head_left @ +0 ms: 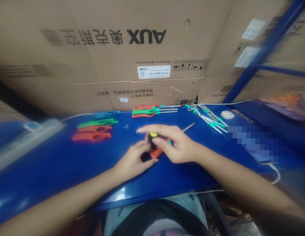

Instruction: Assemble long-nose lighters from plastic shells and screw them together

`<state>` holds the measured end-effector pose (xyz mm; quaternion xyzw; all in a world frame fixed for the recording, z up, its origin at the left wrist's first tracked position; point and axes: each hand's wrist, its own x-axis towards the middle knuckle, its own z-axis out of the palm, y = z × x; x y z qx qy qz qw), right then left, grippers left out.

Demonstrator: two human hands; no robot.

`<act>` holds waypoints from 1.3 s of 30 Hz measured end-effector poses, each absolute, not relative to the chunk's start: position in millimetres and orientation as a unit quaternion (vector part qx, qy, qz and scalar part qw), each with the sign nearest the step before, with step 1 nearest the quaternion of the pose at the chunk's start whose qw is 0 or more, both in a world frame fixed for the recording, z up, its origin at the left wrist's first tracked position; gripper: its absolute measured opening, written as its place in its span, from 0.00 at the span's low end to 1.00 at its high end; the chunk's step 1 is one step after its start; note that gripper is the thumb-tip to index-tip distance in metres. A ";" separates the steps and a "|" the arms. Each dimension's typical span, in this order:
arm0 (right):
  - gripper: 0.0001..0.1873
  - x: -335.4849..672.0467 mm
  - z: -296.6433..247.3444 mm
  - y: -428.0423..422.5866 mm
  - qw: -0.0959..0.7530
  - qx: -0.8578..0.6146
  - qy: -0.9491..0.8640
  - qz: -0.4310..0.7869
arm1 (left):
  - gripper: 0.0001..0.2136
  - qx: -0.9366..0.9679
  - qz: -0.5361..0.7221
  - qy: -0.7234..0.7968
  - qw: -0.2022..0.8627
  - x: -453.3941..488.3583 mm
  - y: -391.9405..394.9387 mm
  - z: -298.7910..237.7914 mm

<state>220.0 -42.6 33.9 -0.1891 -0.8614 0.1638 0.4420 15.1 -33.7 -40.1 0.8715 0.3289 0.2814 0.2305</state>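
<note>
My left hand (136,159) is closed on the near end of an orange gas lighter (156,153), which lies on the blue table between my hands. The lighter's metal tube (189,127) sticks out past my right hand (180,144). That hand grips a short, dark screwdriver-like handle with a yellow end (153,134), upright above the lighter. Its tip is hidden by my fingers and the handle is blurred. Left of my hands lie lighter shells in orange (92,134), green (97,123) and blue (105,114).
Several long lighters (154,111) lie at the back of the blue table (93,173). Metal tubes with teal parts (211,119) are grouped to the right, near a white rounded object (227,114). Behind stands a large cardboard panel (105,62). A white strip (29,144) lies left.
</note>
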 end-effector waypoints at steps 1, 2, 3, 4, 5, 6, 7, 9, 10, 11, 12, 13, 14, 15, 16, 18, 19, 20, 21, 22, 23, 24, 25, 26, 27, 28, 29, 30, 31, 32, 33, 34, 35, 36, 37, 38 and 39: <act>0.15 220.3 33.1 -40.7 0.463 -0.190 -0.856 0.133 | 0.09 0.871 0.279 0.333 0.230 15.2 -33.8 -40.1; 0.10 220.5 31.7 -38.5 0.489 -0.194 -0.846 0.087 | 0.09 0.870 0.276 0.338 0.230 15.4 -33.8 -40.0; 0.08 220.7 30.2 -36.4 0.511 -0.200 -0.835 0.041 | 0.09 0.870 0.272 0.341 0.231 15.6 -33.8 -39.8; 0.08 220.9 28.9 -34.7 0.522 -0.205 -0.828 0.004 | 0.09 0.870 0.269 0.344 0.231 15.9 -33.8 -39.7; 0.08 221.2 28.2 -33.6 0.521 -0.208 -0.827 -0.017 | 0.09 0.870 0.267 0.345 0.231 16.1 -33.8 -39.6; 0.09 221.5 28.3 -33.2 0.512 -0.208 -0.833 -0.015 | 0.09 0.870 0.266 0.345 0.231 16.2 -33.7 -39.5; 0.12 221.8 29.2 -33.5 0.496 -0.206 -0.843 0.010 | 0.09 0.870 0.267 0.346 0.230 16.3 -33.7 -39.6; 0.18 222.1 32.4 -35.4 0.461 -0.193 -0.861 0.098 | 0.08 0.870 0.269 0.344 0.231 16.2 -33.4 -40.1; 0.19 221.9 34.1 -36.4 0.450 -0.186 -0.863 0.136 | 0.08 0.870 0.271 0.341 0.233 16.1 -33.2 -40.5; 0.19 221.4 35.4 -37.2 0.447 -0.182 -0.861 0.157 | 0.08 0.870 0.273 0.338 0.234 15.9 -33.0 -41.0; 0.17 220.7 36.3 -37.8 0.452 -0.183 -0.859 0.158 | 0.08 0.869 0.274 0.336 0.236 15.7 -32.8 -41.4; 0.15 219.9 36.6 -38.1 0.460 -0.189 -0.856 0.140 | 0.08 0.869 0.274 0.335 0.238 15.7 -32.6 -41.7; 0.12 218.9 36.4 -38.1 0.469 -0.197 -0.854 0.109 | 0.07 0.869 0.272 0.335 0.240 15.7 -32.5 -41.9; 0.11 217.9 35.8 -38.0 0.476 -0.207 -0.851 0.076 | 0.07 0.870 0.269 0.336 0.241 15.9 -32.4 -42.0; 0.10 216.9 35.0 -38.0 0.479 -0.215 -0.850 0.046 | 0.07 0.870 0.266 0.337 0.242 16.3 -32.4 -42.0; 0.11 215.2 32.9 -38.4 0.474 -0.225 -0.851 0.000 | 0.06 0.871 0.263 0.337 0.242 17.1 -33.0 -42.0; 0.11 214.5 31.7 -38.9 0.471 -0.230 -0.852 -0.017 | 0.06 0.871 0.265 0.337 0.242 17.5 -33.5 -42.1; 0.11 214.1 30.5 -39.4 0.468 -0.236 -0.851 -0.031 | 0.07 0.870 0.267 0.336 0.242 17.8 -34.0 -42.2; 0.11 213.9 29.4 -39.9 0.465 -0.239 -0.851 -0.041 | 0.08 0.871 0.267 0.334 0.242 17.9 -34.4 -42.2; 0.11 214.2 28.5 -40.1 0.465 -0.240 -0.851 -0.047 | 0.09 0.872 0.268 0.331 0.241 17.8 -34.5 -41.9; 0.10 215.0 27.9 -39.8 0.469 -0.239 -0.849 -0.047 | 0.10 0.875 0.267 0.327 0.238 17.4 -34.1 -41.2; 0.09 216.6 27.8 -38.7 0.479 -0.242 -0.843 -0.040 | 0.11 0.879 0.263 0.322 0.232 16.7 -32.8 -39.8; 0.08 219.1 28.5 -36.7 0.496 -0.250 -0.831 -0.024 | 0.13 0.886 0.255 0.315 0.225 15.5 -30.7 -37.6; 0.08 222.6 30.2 -33.6 0.522 -0.263 -0.812 -0.002 | 0.14 0.894 0.245 0.307 0.217 13.8 -27.5 -34.7; 0.07 227.3 32.9 -29.4 0.553 -0.282 -0.784 0.026 | 0.14 0.902 0.232 0.297 0.209 11.7 -23.3 -31.2; 0.07 233.2 36.6 -24.3 0.588 -0.302 -0.748 0.053 | 0.14 0.910 0.218 0.287 0.203 9.1 -18.2 -27.3; 0.08 240.2 41.1 -18.6 0.624 -0.315 -0.712 0.072 | 0.14 0.916 0.207 0.281 0.197 6.2 -12.5 -23.4; 0.08 248.3 46.0 -12.6 0.650 -0.325 -0.683 0.072 | 0.14 0.919 0.201 0.283 0.186 2.9 -6.4 -19.6; 0.09 257.1 50.8 -6.6 0.659 -0.336 -0.670 0.056 | 0.14 0.920 0.199 0.289 0.173 -0.5 0.0 -16.3; 0.09 266.5 54.8 -0.8 0.657 -0.351 -0.667 0.032 | 0.13 0.922 0.190 0.296 0.163 -3.8 6.3 -13.6; 0.10 276.1 57.6 4.6 0.640 -0.378 -0.669 0.010 | 0.13 0.923 0.184 0.303 0.149 -6.7 12.6 -11.4; 0.11 285.8 58.8 9.6 0.615 -0.409 -0.674 -0.016 | 0.13 0.925 0.177 0.311 0.128 -8.9 18.8 -9.8; 0.11 295.3 58.1 14.4 0.580 -0.445 -0.680 -0.049 | 0.13 0.926 0.171 0.318 0.106 -10.3 24.9 -8.5; 0.11 304.5 55.6 19.1 0.539 -0.479 -0.688 -0.082 | 0.13 0.927 0.160 0.329 0.086 -10.7 30.9 -7.6; 0.10 313.3 51.3 23.8 0.505 -0.506 -0.690 -0.112 | 0.14 0.927 0.147 0.339 0.064 -10.2 36.9 -6.7; 0.10 321.6 45.9 28.7 0.472 -0.528 -0.694 -0.129 | 0.15 0.927 0.135 0.347 0.045 -8.7 42.8 -5.8; 0.09 329.5 39.8 33.7 0.448 -0.548 -0.694 -0.135 | 0.15 0.927 0.125 0.352 0.028 -6.7 48.6 -4.8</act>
